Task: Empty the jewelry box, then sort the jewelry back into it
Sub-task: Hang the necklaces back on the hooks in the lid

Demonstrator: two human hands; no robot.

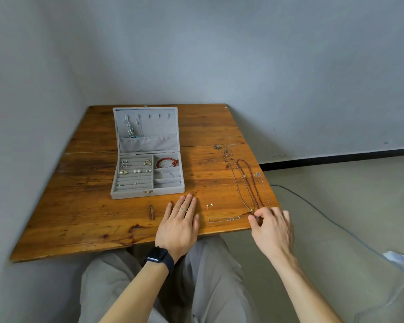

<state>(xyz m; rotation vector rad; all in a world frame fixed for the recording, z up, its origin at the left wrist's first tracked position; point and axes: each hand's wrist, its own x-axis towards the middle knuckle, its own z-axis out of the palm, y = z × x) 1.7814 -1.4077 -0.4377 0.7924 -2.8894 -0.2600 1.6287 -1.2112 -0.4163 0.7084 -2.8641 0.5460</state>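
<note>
Pinching the near ends of the necklaces, the right hand curls at the right near corner of the bench; which strand it grips is unclear. They stretch lengthwise away from it toward the far edge. The left hand lies flat, fingers straight, just before the open jewelry box.

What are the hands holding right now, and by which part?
Left hand lies flat on the table, empty. Right hand fingers curl at the near ends of the red beaded necklace and cord necklace; whether they pinch one cannot be told.
</note>
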